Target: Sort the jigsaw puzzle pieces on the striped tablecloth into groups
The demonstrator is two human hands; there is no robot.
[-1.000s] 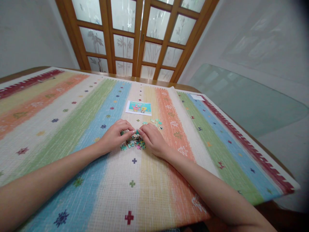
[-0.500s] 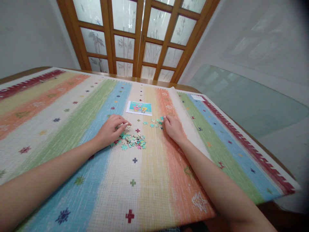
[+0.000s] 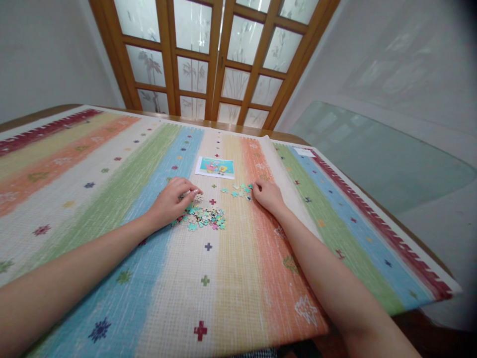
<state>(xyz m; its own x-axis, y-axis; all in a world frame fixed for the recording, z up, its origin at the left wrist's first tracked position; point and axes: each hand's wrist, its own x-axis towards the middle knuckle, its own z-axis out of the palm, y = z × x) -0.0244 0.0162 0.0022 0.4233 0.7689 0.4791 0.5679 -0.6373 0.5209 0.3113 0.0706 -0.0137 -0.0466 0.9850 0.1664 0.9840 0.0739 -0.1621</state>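
Left hand (image 3: 174, 198) sits left of the small rectangular paper card with a cartoon print (image 3: 215, 167), on its near side; thumb and forefinger narrow, grip on any piece cannot be told. Just nearer than the card: heap of small, flat, multicoloured jigsaw pieces (image 3: 207, 218), partly behind that hand. Risk: a lowered wrist or sideways brush could scatter it, and overlapping pieces could hide one another. Right of the card's middle, near side: loose group of small, flat, turquoise jigsaw pieces (image 3: 241, 192). Right hand (image 3: 269, 195) at its right end, fingertips drawn close; whether they pinch a piece, cannot tell. A leftward drag might mix group into heap. Edges: striped, multicoloured fabric cloth (image 3: 242, 278) spreads wide left and right of the card, far and near edges both well apart from it; sideways room generous, heap-to-group gap tight.
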